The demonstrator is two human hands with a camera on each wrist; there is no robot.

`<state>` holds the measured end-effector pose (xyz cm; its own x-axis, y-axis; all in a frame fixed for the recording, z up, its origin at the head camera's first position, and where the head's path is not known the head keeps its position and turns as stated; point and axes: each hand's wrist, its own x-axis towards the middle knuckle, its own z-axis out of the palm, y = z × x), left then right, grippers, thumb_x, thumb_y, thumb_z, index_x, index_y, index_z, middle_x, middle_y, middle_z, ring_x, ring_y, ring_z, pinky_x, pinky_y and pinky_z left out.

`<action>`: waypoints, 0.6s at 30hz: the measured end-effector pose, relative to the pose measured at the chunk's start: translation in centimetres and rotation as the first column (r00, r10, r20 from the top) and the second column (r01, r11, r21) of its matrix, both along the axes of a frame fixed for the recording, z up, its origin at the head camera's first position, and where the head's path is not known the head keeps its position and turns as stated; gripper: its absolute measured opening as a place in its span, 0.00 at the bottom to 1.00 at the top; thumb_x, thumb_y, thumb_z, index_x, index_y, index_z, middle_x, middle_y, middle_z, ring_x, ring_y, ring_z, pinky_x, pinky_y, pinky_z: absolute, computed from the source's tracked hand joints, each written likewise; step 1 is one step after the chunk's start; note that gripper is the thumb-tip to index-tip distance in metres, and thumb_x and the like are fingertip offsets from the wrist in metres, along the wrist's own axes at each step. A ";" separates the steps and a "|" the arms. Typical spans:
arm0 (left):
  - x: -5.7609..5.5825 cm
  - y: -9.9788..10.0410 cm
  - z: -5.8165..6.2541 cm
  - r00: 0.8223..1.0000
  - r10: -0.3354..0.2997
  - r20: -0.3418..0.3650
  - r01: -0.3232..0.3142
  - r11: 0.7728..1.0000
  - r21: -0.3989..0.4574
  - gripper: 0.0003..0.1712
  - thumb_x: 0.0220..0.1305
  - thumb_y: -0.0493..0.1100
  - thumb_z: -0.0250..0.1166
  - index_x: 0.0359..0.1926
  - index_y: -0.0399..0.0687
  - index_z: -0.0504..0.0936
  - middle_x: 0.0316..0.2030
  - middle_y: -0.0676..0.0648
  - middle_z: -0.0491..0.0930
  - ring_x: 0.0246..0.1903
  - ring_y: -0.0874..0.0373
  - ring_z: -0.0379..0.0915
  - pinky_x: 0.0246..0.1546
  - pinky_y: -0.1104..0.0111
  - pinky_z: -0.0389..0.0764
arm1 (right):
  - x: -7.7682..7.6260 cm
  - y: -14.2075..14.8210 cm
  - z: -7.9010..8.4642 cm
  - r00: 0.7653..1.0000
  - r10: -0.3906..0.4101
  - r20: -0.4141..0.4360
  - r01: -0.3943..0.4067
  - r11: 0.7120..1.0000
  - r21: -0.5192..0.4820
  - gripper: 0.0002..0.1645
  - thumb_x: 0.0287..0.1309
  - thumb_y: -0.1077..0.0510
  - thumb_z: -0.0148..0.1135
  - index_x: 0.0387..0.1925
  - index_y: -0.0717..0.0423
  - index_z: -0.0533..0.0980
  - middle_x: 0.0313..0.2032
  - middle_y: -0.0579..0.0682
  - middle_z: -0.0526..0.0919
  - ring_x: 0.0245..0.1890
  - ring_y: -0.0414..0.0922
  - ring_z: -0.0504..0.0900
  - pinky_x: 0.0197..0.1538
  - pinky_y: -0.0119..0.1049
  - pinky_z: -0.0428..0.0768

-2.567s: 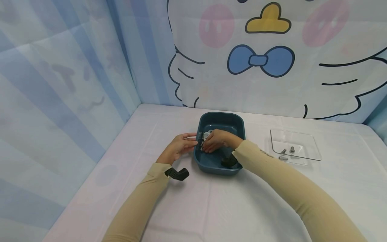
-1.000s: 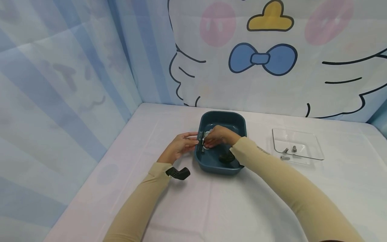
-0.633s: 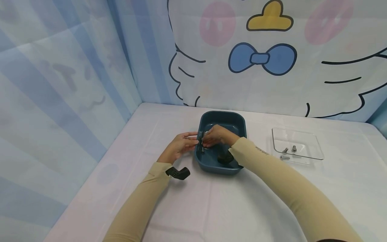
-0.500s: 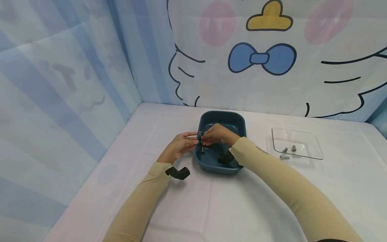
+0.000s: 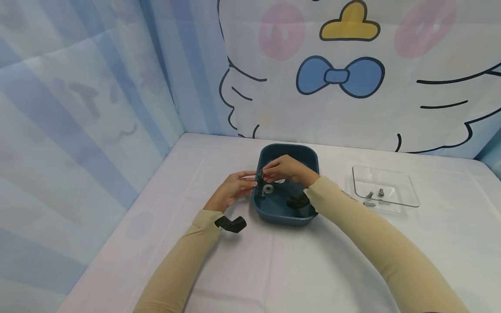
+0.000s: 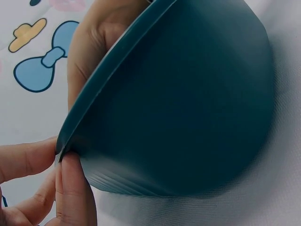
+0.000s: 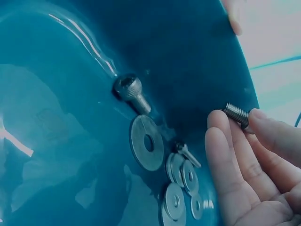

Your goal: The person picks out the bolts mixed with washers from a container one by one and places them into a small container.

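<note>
My left hand [image 5: 231, 191] pinches the left rim of a dark teal plastic bin [image 5: 285, 221]. In the left wrist view its thumb and fingers [image 6: 73, 183] meet at the bin's edge. Inside the bin, raised above its floor, my right hand [image 5: 287, 168] holds a small threaded bolt [image 7: 236, 114] between thumb and fingertips. Below it in the right wrist view lie a socket-head bolt [image 7: 131, 92], a large flat washer [image 7: 139, 153], a smaller bolt [image 7: 190, 154] and several overlapping washers [image 7: 173, 200]. In the head view one washer [image 5: 268, 188] shows on the bin floor.
A clear shallow tray [image 5: 391, 184] stands to the right of the bin, with a few bolts [image 5: 381, 192] in it. A white cloth [image 5: 313, 269] covers the table. Printed curtains [image 5: 336, 121] close off the back and left side.
My right hand has risen from the bin floor and come up with a bolt, uncovering washers beneath. The left hand stays at the left rim.
</note>
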<state>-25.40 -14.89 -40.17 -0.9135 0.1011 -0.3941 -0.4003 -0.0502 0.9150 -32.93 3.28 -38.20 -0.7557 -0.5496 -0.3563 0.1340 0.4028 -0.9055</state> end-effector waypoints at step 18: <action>-0.2 0.0 -0.3 1.000 0.014 0.013 -0.014 1.000 -0.004 0.27 0.62 0.30 0.59 0.62 0.43 0.71 0.58 0.38 0.73 0.30 0.67 0.77 0.30 0.77 0.77 | 0.5 2.7 1.6 0.995 0.061 -0.079 -0.063 0.998 -0.023 0.20 0.64 0.64 0.54 0.55 0.72 0.72 0.41 0.57 0.85 0.38 0.42 0.85 0.57 0.51 0.74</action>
<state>-25.55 -14.85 -40.44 -0.9095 0.0868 -0.4065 -0.4117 -0.0528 0.9098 -32.48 5.99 -36.59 -0.7449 -0.6042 -0.2829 0.0383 0.3847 -0.9223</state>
